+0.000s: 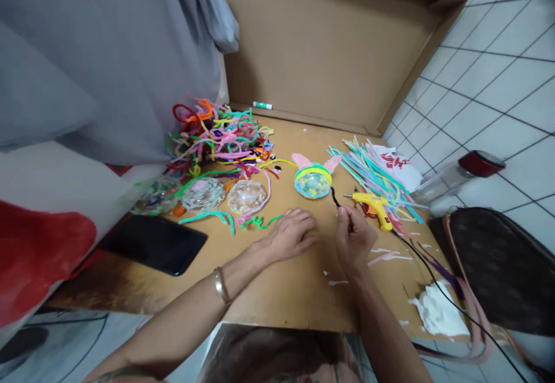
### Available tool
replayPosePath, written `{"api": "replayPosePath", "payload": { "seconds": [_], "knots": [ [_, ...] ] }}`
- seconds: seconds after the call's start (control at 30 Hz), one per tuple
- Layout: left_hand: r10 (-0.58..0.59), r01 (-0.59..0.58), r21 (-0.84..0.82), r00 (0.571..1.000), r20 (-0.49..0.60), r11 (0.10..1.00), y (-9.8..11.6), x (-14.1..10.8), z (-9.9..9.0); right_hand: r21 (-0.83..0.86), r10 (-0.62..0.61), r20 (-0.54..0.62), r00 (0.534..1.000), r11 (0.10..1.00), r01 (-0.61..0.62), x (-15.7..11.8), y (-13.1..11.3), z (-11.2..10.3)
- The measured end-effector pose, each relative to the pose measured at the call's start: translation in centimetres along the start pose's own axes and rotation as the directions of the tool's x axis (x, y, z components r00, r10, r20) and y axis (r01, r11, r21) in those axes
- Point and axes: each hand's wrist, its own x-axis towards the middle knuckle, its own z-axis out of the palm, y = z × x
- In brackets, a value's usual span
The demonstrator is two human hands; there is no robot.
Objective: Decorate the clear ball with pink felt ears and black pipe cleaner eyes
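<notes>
In my right hand (355, 237), a short black pipe cleaner (333, 197) is pinched between thumb and finger, its tip beside a round clear piece (313, 184). That piece has a green and yellow rim and two pink ears. My left hand (292, 234) rests on the table to the left, palm down, fingers loosely curved and apart, holding nothing that I can see. Near its fingertips lies a curly green pipe cleaner (259, 222). Another round clear piece (247, 197) with a pink-purple edge lies beyond it.
A yellow glue gun (373, 203) with a black cord lies right of my right hand. Pipe cleaners are heaped at the back left (217, 134) and bundled at the right (373, 169). A black phone (154, 244), a bottle (451, 179), a tissue (440, 311) and a dark bag (498, 267) are around.
</notes>
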Motion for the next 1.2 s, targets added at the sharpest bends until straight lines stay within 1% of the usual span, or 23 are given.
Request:
{"api": "replayPosePath", "payload": {
  "seconds": [0.03,0.07,0.1,0.17,0.2,0.23,0.27,0.3,0.37,0.43,0.5,0.53,0.57,0.6,0.63,0.7,0.77,0.9,0.93,1.0,1.07,1.13,1.2],
  "knots": [
    [-0.004,0.002,0.033,0.999,0.055,0.999,-0.4,-0.1,-0.1,-0.020,-0.016,0.003,1.000,1.000,0.016,0.0,0.1,0.0],
    [-0.046,0.041,0.072,0.996,0.070,0.997,-0.8,-0.1,-0.3,-0.043,-0.036,0.010,0.999,0.998,0.036,-0.1,0.2,0.0],
    [-0.120,0.116,0.112,0.992,0.032,0.987,-1.2,-0.2,-0.6,-0.067,-0.062,0.021,0.998,0.996,0.063,-0.1,0.3,0.0],
    [-0.263,0.279,0.114,0.955,-0.140,0.953,-1.7,-0.1,-1.2,-0.114,-0.130,0.049,0.990,0.984,0.135,-0.4,0.4,0.1],
    [-0.310,0.327,0.042,0.923,-0.226,0.944,-1.7,-0.1,-1.5,-0.130,-0.176,0.061,0.983,0.975,0.182,-0.5,0.4,0.2],
    [-0.341,0.331,-0.081,0.899,-0.277,0.940,-1.5,0.0,-1.7,-0.139,-0.226,0.075,0.971,0.962,0.234,-0.7,0.3,0.3],
    [-0.373,0.306,-0.252,0.881,-0.290,0.918,-1.2,0.1,-1.8,-0.141,-0.283,0.095,0.955,0.945,0.294,-0.9,0.3,0.4],
    [-0.411,0.273,-0.437,0.874,-0.259,0.857,-0.8,0.2,-1.7,-0.139,-0.338,0.123,0.933,0.925,0.353,-1.2,0.2,0.6],
    [-0.471,0.230,-0.718,0.869,-0.153,0.657,0.0,0.4,-1.3,-0.134,-0.429,0.202,0.881,0.878,0.459,-1.5,-0.2,0.8],
    [-0.531,0.208,-0.882,0.845,-0.055,0.423,0.7,0.5,-1.0,-0.134,-0.474,0.254,0.843,0.846,0.516,-1.6,-0.6,0.9],
    [-0.586,0.172,-0.972,0.809,0.047,0.159,0.9,0.6,-1.2,-0.122,-0.498,0.245,0.832,0.835,0.536,-1.3,-0.8,0.8],
    [-0.601,0.143,-0.989,0.793,0.100,0.024,0.8,0.6,-1.6,-0.111,-0.503,0.233,0.832,0.836,0.537,-1.1,-0.8,0.7],
    [-0.609,0.112,-0.990,0.780,0.143,-0.088,0.5,0.7,-2.1,-0.098,-0.503,0.228,0.834,0.840,0.534,-0.8,-0.8,0.5],
    [-0.628,0.073,-0.985,0.763,0.156,-0.156,0.1,0.8,-2.8,-0.088,-0.500,0.227,0.836,0.844,0.529,-0.6,-0.6,0.3],
    [-0.661,0.011,-0.982,0.738,0.134,-0.187,-0.3,0.8,-3.6,-0.082,-0.492,0.228,0.840,0.850,0.520,-0.4,-0.5,0.1],
    [-0.736,-0.099,-0.980,0.674,0.062,-0.173,-1.2,1.0,-5.0,-0.078,-0.468,0.209,0.859,0.867,0.491,0.0,0.0,-0.3],
    [-0.779,-0.162,-0.976,0.627,0.013,-0.146,-2.0,1.0,-6.0,-0.075,-0.445,0.171,0.879,0.884,0.462,0.3,0.4,-0.6],
    [-0.829,-0.212,-0.966,0.559,0.004,-0.148,-2.7,1.1,-6.9,-0.068,-0.432,0.088,0.898,0.896,0.438,0.9,1.3,-1.2],
    [-0.843,-0.230,-0.961,0.537,0.007,-0.154,-2.8,1.1,-7.1,-0.057,-0.409,0.057,0.911,0.910,0.412,1.1,1.5,-1.4],
    [-0.869,-0.272,-0.950,0.494,-0.002,-0.153,-3.1,1.0,-7.4,-0.009,-0.299,-0.017,0.954,0.954,0.299,1.4,1.9,-1.8],
    [-0.877,-0.292,-0.948,0.480,-0.029,-0.128,-3.2,1.0,-7.7,0.059,-0.137,-0.074,0.988,0.988,0.142,1.7,2.1,-2.0],
    [-0.864,-0.292,-0.952,0.499,-0.066,-0.096,-3.1,0.9,-7.6,0.142,0.044,-0.094,0.995,0.989,-0.031,1.8,2.1,-2.1],
    [-0.848,-0.262,-0.962,0.525,-0.071,-0.082,-2.7,1.0,-7.2,0.296,0.237,-0.084,0.968,0.933,-0.203,1.9,2.0,-2.0]
  ]
}}
